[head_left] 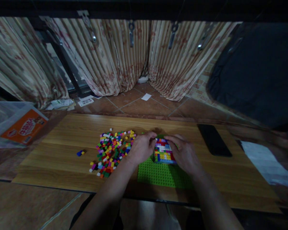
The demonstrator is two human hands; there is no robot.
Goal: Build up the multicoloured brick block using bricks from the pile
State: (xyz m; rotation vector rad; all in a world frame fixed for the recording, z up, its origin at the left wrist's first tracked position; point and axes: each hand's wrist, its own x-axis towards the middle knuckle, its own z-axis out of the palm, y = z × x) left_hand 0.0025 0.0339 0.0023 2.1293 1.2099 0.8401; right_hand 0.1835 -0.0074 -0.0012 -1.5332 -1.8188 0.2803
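Observation:
A block built from many-coloured toy bricks stands on a green studded baseplate near the table's front edge. At its far left corner is my left hand, fingers drawn together in a pinch; what lies between the fingertips is hidden. My right hand curls around the build's right side, its fingertips resting by the far right corner. Left of the baseplate spreads a pile of loose toy bricks in mixed colours, close beside my left forearm.
A blue and yellow brick piece lies left of the pile on the wooden table. On the right is a black phone-like slab. A clear plastic bag with an orange label sits beyond the left edge; white paper lies at right.

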